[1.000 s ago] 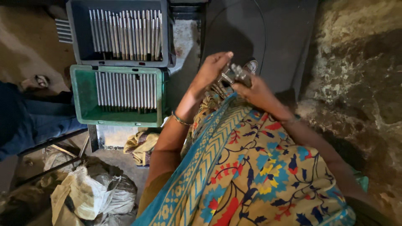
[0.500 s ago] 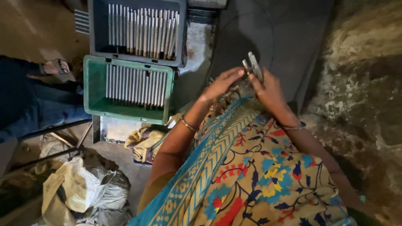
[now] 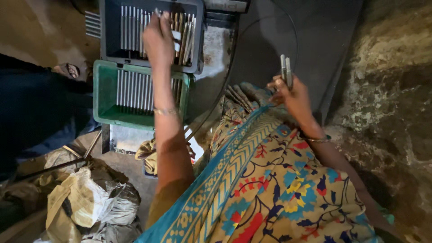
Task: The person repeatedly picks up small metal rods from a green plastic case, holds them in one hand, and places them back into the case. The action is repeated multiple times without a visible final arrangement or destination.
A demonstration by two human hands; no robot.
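Observation:
My left hand [image 3: 157,38] reaches out over the grey crate [image 3: 107,42] of metal rods [image 3: 130,27], its fingers closed around a rod at the crate's far side. My right hand [image 3: 290,92] stays near my lap and holds two short metal rods [image 3: 286,69] upright. A green crate [image 3: 104,101] with more rods lying side by side sits just in front of the grey one, under my left forearm.
A person in dark clothes [image 3: 31,112] sits at the left, one foot in a sandal [image 3: 67,70]. Crumpled sacks and paper [image 3: 85,202] lie at the lower left. A black cable [image 3: 225,85] curves past a dark machine panel [image 3: 279,31]. A rough stone wall [image 3: 391,90] stands at the right.
My left hand has left the right hand and stretched forward to the grey crate. My right hand keeps the rods and has stayed by my lap.

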